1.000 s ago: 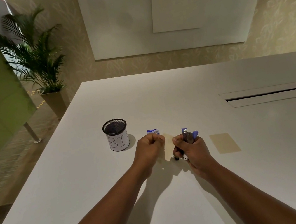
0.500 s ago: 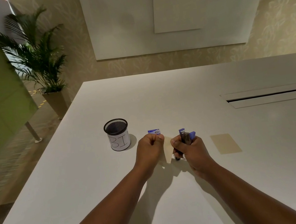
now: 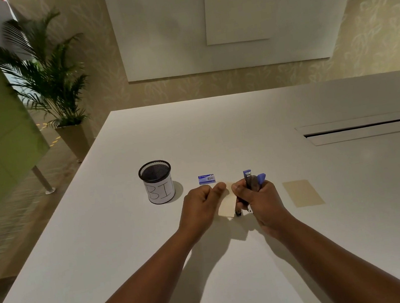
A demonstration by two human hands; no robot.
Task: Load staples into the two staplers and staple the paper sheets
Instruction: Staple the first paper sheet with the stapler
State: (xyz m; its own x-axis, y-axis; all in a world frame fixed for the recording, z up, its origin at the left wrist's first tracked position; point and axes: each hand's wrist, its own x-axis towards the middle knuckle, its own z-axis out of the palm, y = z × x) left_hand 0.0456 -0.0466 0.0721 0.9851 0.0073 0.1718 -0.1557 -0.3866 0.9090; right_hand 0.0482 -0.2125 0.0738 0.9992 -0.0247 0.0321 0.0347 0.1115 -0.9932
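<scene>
My right hand [image 3: 259, 201] grips a small blue and black stapler [image 3: 252, 181], its blue end sticking up above my fingers. My left hand [image 3: 202, 207] pinches a small beige paper sheet [image 3: 227, 206] and holds it against the stapler's lower end, just above the white table [image 3: 129, 241]. A blue staple box [image 3: 206, 179] lies just beyond my left hand. A second beige paper sheet [image 3: 302, 192] lies flat to the right of my right hand. A second stapler is not visible.
A black mesh cup [image 3: 157, 181] with a white label stands left of the staple box. A long cable slot [image 3: 370, 125] is cut into the table at the right. A potted palm [image 3: 46, 78] stands on the floor beyond the table's left edge.
Both hands stay together on the paper and stapler. The stapler has shifted slightly in my right hand, and the paper shows more between the hands.
</scene>
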